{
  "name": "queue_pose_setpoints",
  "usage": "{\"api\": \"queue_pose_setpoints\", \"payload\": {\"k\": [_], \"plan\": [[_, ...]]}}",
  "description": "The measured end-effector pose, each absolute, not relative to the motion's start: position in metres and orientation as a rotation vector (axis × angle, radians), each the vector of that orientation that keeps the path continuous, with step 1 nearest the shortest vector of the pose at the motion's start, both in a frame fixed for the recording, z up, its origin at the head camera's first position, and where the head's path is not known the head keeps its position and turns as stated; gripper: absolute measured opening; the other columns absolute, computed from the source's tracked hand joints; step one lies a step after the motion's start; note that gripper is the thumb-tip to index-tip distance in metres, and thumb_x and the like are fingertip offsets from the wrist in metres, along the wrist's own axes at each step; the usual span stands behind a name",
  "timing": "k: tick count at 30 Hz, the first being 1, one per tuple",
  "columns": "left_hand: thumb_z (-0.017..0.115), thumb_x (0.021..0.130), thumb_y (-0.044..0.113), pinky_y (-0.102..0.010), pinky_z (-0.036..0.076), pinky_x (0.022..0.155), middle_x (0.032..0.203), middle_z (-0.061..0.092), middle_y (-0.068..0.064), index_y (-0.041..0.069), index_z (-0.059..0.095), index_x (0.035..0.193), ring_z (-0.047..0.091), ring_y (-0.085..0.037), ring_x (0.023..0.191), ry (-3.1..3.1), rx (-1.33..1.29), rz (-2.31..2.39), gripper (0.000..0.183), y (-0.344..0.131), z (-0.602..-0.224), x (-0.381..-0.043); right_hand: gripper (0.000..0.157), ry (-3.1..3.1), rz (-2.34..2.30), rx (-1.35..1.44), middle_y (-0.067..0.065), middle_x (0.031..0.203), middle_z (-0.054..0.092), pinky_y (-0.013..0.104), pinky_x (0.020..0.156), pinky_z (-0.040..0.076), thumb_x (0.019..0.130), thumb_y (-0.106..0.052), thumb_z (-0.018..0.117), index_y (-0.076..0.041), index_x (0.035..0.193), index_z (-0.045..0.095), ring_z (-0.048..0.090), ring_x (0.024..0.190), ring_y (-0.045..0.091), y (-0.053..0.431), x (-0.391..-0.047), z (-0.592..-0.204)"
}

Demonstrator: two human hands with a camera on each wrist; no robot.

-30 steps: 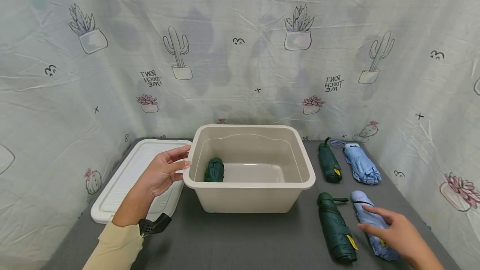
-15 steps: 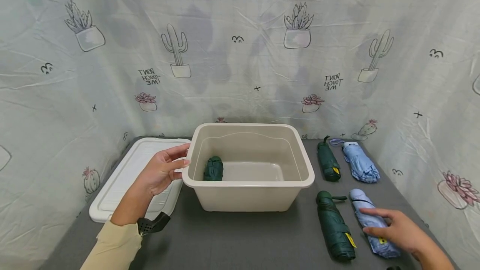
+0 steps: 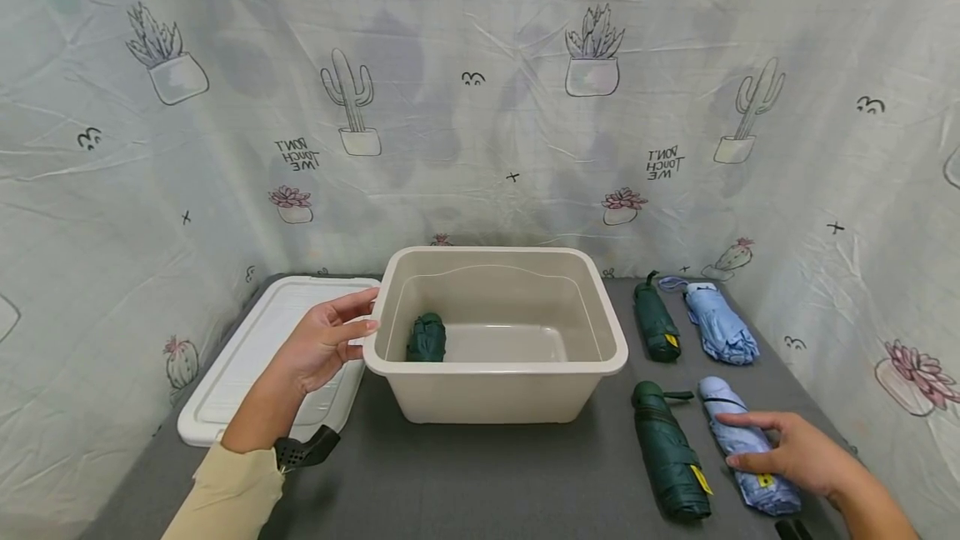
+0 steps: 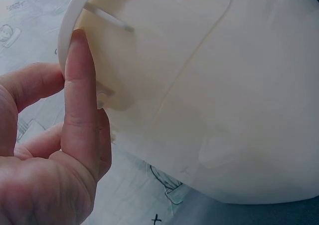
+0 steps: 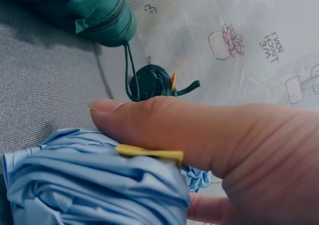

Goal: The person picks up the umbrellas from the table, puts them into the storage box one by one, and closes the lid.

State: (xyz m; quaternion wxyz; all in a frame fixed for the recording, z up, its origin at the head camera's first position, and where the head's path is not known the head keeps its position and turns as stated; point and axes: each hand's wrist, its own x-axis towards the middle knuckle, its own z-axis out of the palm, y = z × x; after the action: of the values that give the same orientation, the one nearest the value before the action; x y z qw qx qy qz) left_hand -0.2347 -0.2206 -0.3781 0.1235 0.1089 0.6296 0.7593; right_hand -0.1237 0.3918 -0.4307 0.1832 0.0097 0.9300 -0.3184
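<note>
My left hand (image 3: 324,348) pinches the left rim of a beige plastic storage box (image 3: 495,394); in the left wrist view the thumb (image 4: 80,95) presses its outer wall. A dark green folded umbrella (image 3: 427,338) lies inside the box at the left. Over at the right, my right hand (image 3: 806,455) holds a light blue folded umbrella (image 3: 723,407) lying on the table, the thumb (image 5: 154,122) along its side beside a yellow tag (image 5: 149,152). The other fingers are mostly hidden behind it in the right wrist view.
Beside the blue umbrella lies a green folded umbrella (image 3: 670,457). Behind them are another green umbrella (image 3: 656,323) and another blue umbrella (image 3: 720,325). A white lid (image 3: 255,365) rests left of the box on the grey table (image 3: 480,482). A patterned curtain (image 3: 465,132) encloses the back and sides.
My right hand has settled slightly lower onto the blue umbrella, its thumb now against the side. My left hand and the box keep their places; the head view has shifted slightly.
</note>
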Motion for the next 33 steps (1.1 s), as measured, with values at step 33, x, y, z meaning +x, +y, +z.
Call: {"api": "queue_pose_setpoints", "payload": {"k": [33], "plan": [[0.062,0.088,0.002,-0.041,0.056,0.076,0.12,0.053,-0.014,0.001,0.035,0.144,0.067,-0.022,0.098,1.8,0.333,2.234,0.062,-0.221,-0.3761,-0.2356,0.071,2.63,-0.88,0.059,0.036,0.135,0.042,0.053,0.083,0.049,0.07,-0.043,0.079,-0.013,0.131,0.057,0.045,0.118,0.047,0.3907,-0.1253,-0.432]]}}
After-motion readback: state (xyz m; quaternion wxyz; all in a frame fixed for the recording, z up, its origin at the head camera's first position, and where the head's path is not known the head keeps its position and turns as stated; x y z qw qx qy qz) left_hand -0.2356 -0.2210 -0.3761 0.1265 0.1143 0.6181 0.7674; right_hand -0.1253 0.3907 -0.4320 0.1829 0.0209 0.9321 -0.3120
